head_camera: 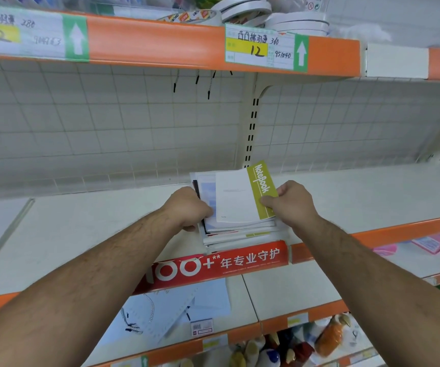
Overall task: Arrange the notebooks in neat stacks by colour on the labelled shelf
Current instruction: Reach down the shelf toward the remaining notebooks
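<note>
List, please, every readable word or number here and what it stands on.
"NoteBook": green strip of the top notebook.
"12", "951040": right price label.
"12", "280": left price label, blurry.
"100+** 年专业守护": red banner.
Handwritten label characters, barcode sticker: unreadable.

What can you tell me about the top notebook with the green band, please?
The notebook has a white, thin card-like cover with an olive-green band along its right edge, printed NoteBook in white. It lies closed on the pile on the shelf, skewed slightly against those below. The right hand pinches the band near its front end; the left hand grips the pile's left side.
</note>
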Motion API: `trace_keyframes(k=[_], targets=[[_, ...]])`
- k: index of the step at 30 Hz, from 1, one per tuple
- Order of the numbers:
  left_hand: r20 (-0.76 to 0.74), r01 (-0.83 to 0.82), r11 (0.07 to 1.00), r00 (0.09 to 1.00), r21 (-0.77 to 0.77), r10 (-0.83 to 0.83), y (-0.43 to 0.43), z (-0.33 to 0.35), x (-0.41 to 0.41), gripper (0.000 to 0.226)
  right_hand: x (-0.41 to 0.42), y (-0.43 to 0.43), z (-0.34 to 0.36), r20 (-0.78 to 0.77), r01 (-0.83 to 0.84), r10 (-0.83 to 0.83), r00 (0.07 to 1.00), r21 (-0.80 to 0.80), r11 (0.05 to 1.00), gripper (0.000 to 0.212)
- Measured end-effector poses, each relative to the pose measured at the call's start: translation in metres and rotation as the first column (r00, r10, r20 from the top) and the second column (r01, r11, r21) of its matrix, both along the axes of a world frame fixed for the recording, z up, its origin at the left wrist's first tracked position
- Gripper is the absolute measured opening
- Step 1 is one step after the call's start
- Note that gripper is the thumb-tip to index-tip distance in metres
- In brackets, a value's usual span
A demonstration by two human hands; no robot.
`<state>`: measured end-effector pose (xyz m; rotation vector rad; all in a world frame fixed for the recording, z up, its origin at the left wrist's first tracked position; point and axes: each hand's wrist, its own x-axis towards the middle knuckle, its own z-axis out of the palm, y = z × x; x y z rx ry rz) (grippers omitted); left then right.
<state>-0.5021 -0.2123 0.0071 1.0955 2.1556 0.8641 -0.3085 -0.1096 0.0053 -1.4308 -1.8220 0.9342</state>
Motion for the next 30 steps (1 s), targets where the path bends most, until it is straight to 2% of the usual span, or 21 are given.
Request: trace_keyframes(k=[7,11,13,20,30], targets=[[0.119,-0.061,0.998,0.991,-0.023,0.063,-0.004,0.0,-0.003,0.018,0.0,-0.005,-0.001,-0.011,-0.075,0.074,0.997,-0.054,0.996,0.031],[0.161,-0.081,0.996,0.983,-0.043,0.087,-0.007,-0.003,-0.009,0.006,-0.004,-0.006,-0.001,-0.063,-0.093,0.088,0.994,-0.092,0.991,0.029],[0.161,-0.1,0.994,0.981,-0.035,0.104,-0.01,-0.002,-0.01,0.009,-0.006,-0.008,-0.002,-0.088,-0.096,0.085,0.992,-0.128,0.987,0.025],[0.245,-0.085,0.995,0.965,-0.057,0.097,-0.017,0.0,-0.013,0.012,-0.003,-0.011,0.0,0.054,0.022,-0.009,0.999,-0.246,0.969,0.013],[0.373,-0.03,0.999,0.927,-0.031,0.04,-0.032,0.002,-0.009,0.016,-0.004,-0.043,0.01,0.092,0.025,0.003,0.996,-0.295,0.955,0.011]])
